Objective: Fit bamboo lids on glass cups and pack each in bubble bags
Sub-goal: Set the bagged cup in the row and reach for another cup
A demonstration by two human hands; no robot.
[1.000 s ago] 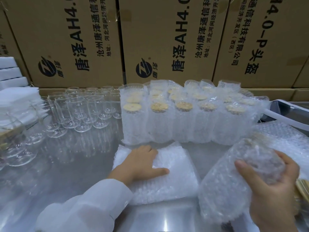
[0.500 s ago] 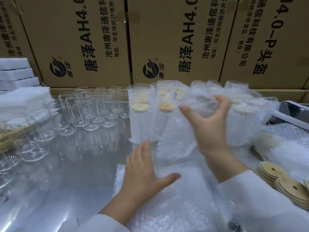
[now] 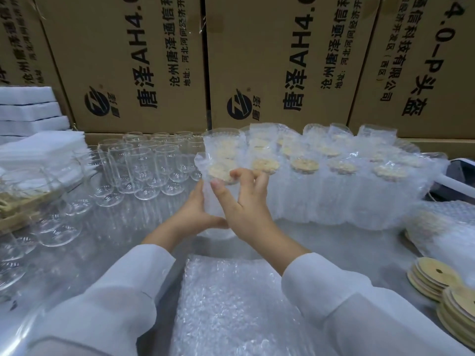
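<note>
- Lying nearest, a flat stack of bubble bags [image 3: 231,307] rests on the steel table [image 3: 77,258] between the two white sleeves.
- To the right of it, round bamboo lids [image 3: 437,276] sit in low stacks, each lid with a small centre hole.
- Beyond the bags, both hands meet on one bagged cup [image 3: 218,170], which stands upright at the left end of the front row of packed cups.
- The left hand [image 3: 195,214] grips the lower part of this bagged cup from the left, thumb curled across its front; its fingers are hidden behind the wrap.
- The right hand [image 3: 246,204] pinches the upper bag near the lid between the thumb and bent fingertips [image 3: 239,173]; the other fingers are curled and slightly spread.
- Whether the cup's base touches the table cannot be told.
- Right of the hands, the packed cups [image 3: 341,181] stand in close rows, bamboo lids showing through the bubble wrap.
- Left of the hands, empty glass cups [image 3: 144,165] stand clustered together, with more spread toward the left edge.
- Farther left, white foam sheets [image 3: 33,109] are piled up.
- Behind everything, printed cardboard boxes [image 3: 133,62] form a wall.
</note>
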